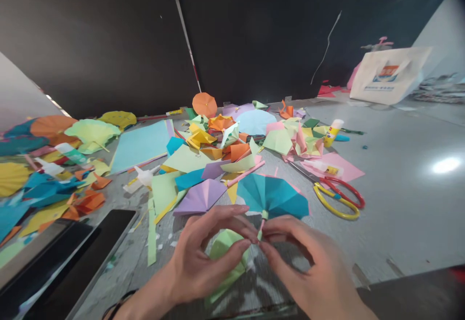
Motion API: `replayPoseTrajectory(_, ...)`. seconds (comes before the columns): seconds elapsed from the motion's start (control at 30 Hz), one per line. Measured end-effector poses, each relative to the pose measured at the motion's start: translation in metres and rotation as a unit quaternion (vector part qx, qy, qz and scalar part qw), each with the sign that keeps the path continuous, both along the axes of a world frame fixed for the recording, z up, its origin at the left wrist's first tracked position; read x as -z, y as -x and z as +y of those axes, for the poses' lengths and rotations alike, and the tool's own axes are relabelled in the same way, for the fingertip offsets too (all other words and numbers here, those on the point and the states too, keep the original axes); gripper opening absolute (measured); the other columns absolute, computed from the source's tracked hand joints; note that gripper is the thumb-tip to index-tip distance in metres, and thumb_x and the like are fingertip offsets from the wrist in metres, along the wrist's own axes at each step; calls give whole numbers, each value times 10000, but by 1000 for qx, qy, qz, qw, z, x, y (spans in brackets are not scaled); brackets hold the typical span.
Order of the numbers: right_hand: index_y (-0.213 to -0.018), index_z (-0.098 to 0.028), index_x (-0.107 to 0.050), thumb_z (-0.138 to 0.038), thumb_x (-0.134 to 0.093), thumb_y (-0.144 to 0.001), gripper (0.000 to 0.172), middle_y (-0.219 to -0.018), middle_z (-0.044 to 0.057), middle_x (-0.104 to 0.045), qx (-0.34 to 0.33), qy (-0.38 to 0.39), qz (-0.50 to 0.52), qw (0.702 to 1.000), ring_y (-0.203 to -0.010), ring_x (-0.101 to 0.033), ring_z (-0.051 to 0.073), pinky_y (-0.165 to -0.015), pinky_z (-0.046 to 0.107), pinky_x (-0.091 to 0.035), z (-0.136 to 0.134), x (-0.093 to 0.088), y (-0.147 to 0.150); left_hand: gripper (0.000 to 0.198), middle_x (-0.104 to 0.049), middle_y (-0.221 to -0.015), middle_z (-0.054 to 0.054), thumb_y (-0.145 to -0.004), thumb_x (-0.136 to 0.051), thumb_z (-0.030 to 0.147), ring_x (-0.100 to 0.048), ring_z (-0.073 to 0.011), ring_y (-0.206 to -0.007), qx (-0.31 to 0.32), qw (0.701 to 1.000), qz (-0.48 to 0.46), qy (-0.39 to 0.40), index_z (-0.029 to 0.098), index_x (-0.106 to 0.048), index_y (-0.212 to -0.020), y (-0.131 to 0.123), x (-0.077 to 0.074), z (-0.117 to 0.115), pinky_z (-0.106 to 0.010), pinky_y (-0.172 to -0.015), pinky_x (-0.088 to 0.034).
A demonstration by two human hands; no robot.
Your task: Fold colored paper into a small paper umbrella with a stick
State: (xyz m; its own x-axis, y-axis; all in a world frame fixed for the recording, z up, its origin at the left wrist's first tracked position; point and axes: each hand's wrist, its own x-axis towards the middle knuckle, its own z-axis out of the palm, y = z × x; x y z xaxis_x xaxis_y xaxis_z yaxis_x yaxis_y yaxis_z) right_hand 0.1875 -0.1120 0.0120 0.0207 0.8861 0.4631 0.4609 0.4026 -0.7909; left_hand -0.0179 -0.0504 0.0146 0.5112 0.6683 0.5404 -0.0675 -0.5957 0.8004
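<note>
A small paper umbrella (276,195) with a pleated teal canopy lies in front of me, its thin pink stick pointing towards me. Light green paper is wrapped round the stick just below the canopy and again at its lower end. My left hand (210,247) pinches that lower end from the left with thumb and fingers. From the right, my right hand (301,254) has its fingertips closed on the same end. Beneath my left hand lies a light green piece of paper (225,250), partly hidden. A folded purple paper (201,196) rests just beyond my left fingers.
Scissors (337,196) with red and yellow handles lie to the right, near a glue bottle (327,168) and a glue stick (333,132). Coloured scraps cover the table's middle and left. Phone-like black slabs (87,262) lie front left; a white bag (388,75) stands back right.
</note>
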Motion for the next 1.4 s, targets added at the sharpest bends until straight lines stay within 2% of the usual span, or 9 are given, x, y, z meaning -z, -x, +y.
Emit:
replayPoseTrajectory(0.3, -963, -229, -714, -173, -673, -932, 76, -983, 37, -767, -61, 25, 53, 996, -920, -750, 178, -814, 262, -622, 2, 7, -4, 581, -772, -998, -46, -868, -734, -12, -775, -175, -889, -3, 999, -14, 37, 274, -629, -1362, -4, 1, 2, -290, -836, -655)
replayPoseTrajectory(0.43, -995, -231, -705, -143, -659, -936, 116, -995, 32, -758, -72, 22, 43, 996, -937, -738, 171, -823, 266, -614, 3, 10, -4, 594, -766, -982, -36, -843, -735, -22, -769, -174, -909, -18, 999, 19, 25, 270, -626, -1349, -7, 1, 4, -305, -882, -648)
replayPoseTrajectory(0.67, -1035, -231, -691, -157, -633, -949, 127, -1038, 58, -748, -81, 26, 36, 996, -981, -731, 207, -849, 317, -619, 1, 17, -4, 582, -786, -942, -53, -839, -752, 22, -780, -190, -855, -32, 997, 61, 23, 221, -601, -1364, -5, 1, 5, -313, -846, -652)
replayPoseTrajectory(0.9, -1093, -243, -687, -126, -568, -973, 206, -1059, 41, -731, -86, 5, 8, 996, -1003, -723, 172, -871, 271, -602, 0, 10, -7, 689, -779, -983, -7, -821, -782, 30, -771, -180, -916, -32, 996, 84, -5, 325, -573, -1407, -5, 0, 5, -318, -907, -630)
replayPoseTrajectory(1.03, -1086, -248, -673, -117, -598, -961, 196, -1054, 23, -719, -86, -3, 8, 996, -1005, -716, 157, -875, 253, -594, -1, 11, -6, 695, -769, -984, 7, -847, -762, 42, -762, -172, -916, -32, 995, 95, -20, 361, -550, -1428, -5, 1, 5, -321, -908, -624)
replayPoseTrajectory(1.4, -1146, -275, -619, -100, -631, -966, 251, -1131, 1, -678, -90, 6, 7, 996, -1075, -684, 140, -932, 253, -560, 0, 24, -5, 698, -764, -1005, -6, -867, -740, 61, -766, -203, -990, -45, 987, 153, -37, 350, -502, -1456, 1, 5, 2, -323, -896, -614)
